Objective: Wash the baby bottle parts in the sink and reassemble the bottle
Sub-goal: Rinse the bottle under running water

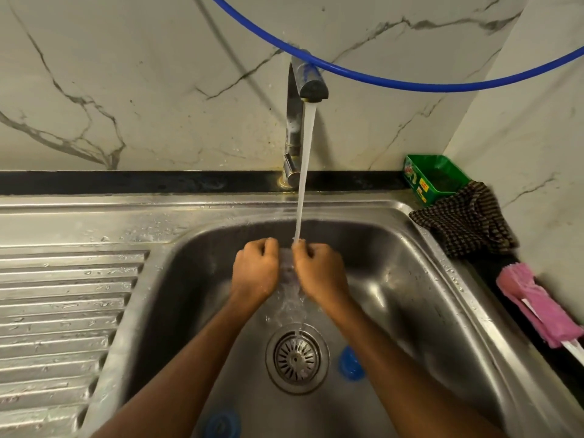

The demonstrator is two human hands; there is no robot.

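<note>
Left hand and right hand both grip what seems a clear soft bottle part under the running tap water, over the stainless steel sink. Rinsing is in hand; next, the round blue plastic pieces on its floor need washing.

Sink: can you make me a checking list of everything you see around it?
Surface: steel sink, wet; tap running.
Job's things: clear part under the tap, shape unclear; blue part beside the drain; second blue part at the bottom edge.
Clutter: green tub, checked cloth, pink brush right of the sink.
Hands: left hand and right hand both grip the clear part.
Cables: blue hose hangs across the marble wall.
Surroundings: draining board left of the sink.
</note>
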